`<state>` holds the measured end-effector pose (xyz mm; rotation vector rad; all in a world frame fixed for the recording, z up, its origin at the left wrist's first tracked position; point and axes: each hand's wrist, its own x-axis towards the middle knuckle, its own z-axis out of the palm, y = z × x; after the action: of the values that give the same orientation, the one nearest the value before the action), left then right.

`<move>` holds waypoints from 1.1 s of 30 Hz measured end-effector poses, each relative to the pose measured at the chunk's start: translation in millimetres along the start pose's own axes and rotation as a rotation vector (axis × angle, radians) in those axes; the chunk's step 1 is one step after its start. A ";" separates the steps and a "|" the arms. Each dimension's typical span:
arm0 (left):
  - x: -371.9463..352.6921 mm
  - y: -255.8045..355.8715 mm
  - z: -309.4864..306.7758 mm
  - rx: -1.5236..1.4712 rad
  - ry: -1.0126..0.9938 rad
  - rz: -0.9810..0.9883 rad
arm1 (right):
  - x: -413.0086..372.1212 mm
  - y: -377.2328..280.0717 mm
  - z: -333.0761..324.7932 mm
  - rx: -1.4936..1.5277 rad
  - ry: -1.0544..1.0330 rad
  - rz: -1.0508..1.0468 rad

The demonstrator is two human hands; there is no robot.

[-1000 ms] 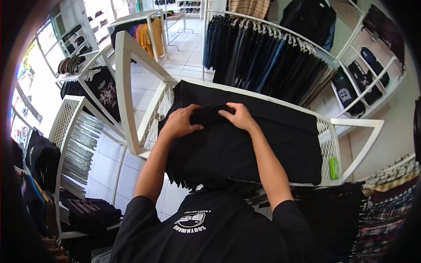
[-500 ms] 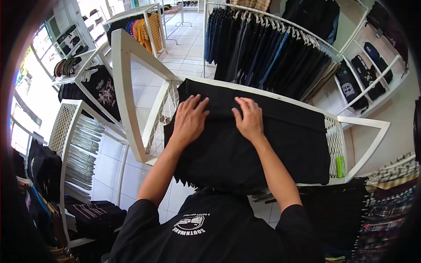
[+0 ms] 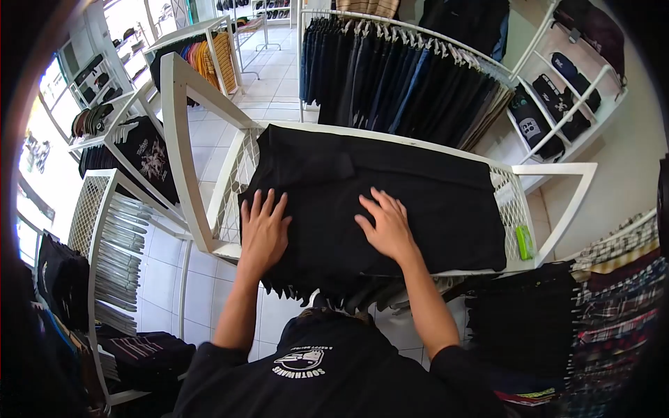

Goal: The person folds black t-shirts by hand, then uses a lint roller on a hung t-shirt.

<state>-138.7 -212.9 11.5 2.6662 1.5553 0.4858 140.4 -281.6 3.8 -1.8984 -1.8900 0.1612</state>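
Note:
A black shirt [image 3: 418, 188] lies spread out on the mesh top of a white metal rack [image 3: 509, 198]. Near its far left corner, a sleeve-like flap is folded inward over the cloth. My left hand [image 3: 265, 233] rests flat at the shirt's left edge, fingers spread. Toward the middle of the cloth, my right hand [image 3: 387, 230] is also flat, with its thumb and fingers apart. Neither hand grasps anything. Faint creases run across the right part of the shirt.
A bright green packet [image 3: 524, 242] lies at the rack's right end. Behind it hangs a curved rail of dark trousers [image 3: 390, 76]. Clear hangers [image 3: 122, 244] fill a white rack on the left. Plaid shirts [image 3: 617, 306] hang at the right. Caps [image 3: 92, 120] sit on a left shelf.
Both hands have slid over the cloth toward my body, the left one also out to the shirt's left edge. The folded flap near the far left corner is now uncovered. The view has shifted slightly.

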 end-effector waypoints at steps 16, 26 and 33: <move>-161.7 57.2 92.6 -1.336 0.186 -0.651 | -188.4 45.6 -25.9 -0.081 0.392 -0.088; -189.7 69.4 -12.8 -1.825 0.049 -0.473 | -198.2 134.4 -68.0 0.031 0.872 0.330; -187.6 92.7 -20.4 -0.913 0.191 -0.224 | -219.7 159.5 -89.9 0.048 0.875 0.818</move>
<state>-151.4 -422.4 -1.6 1.7726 1.2049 1.1222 310.7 -508.9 -29.6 -2.0940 -0.5076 -0.3255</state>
